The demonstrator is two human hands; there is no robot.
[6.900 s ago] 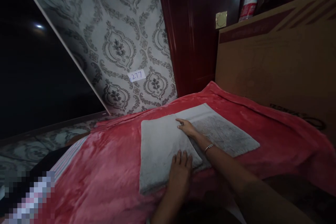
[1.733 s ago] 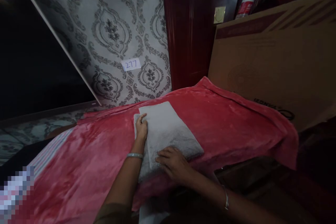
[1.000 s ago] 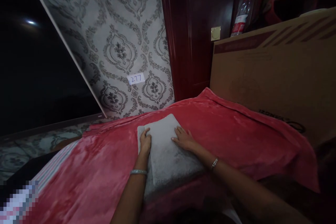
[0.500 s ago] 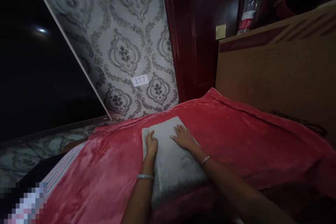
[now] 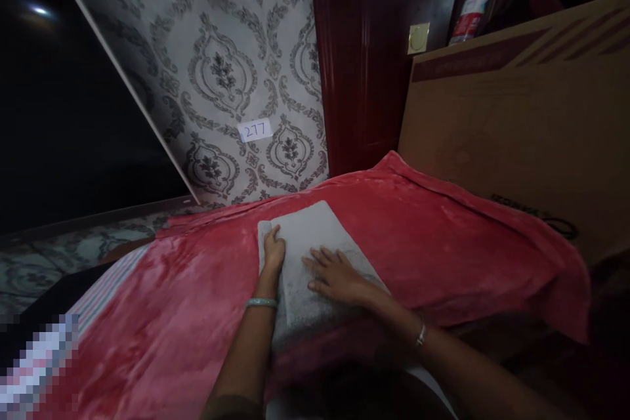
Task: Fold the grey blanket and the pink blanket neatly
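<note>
A grey, soft-looking folded towel (image 5: 305,230) lies flat on a red plush blanket (image 5: 413,243). A narrow strip along the towel's left side is set off by a crease. My left hand (image 5: 273,251) is at that left edge, its visible fingers bent and closed on the fabric; the others are hidden. On the towel's right half my right hand (image 5: 337,277) lies flat with spread fingers, palm down on the surface. A bracelet circles each wrist.
A large cardboard box (image 5: 512,118) stands at the right with a plastic bottle (image 5: 475,13) above its edge. Patterned wallpaper bearing a paper label (image 5: 254,130) is behind the blanket. A big black screen (image 5: 73,111) stands at the left.
My right hand has slid toward me and slightly left from the towel's far right part to its middle. My left hand stays at the left edge. The view has tilted slightly down.
</note>
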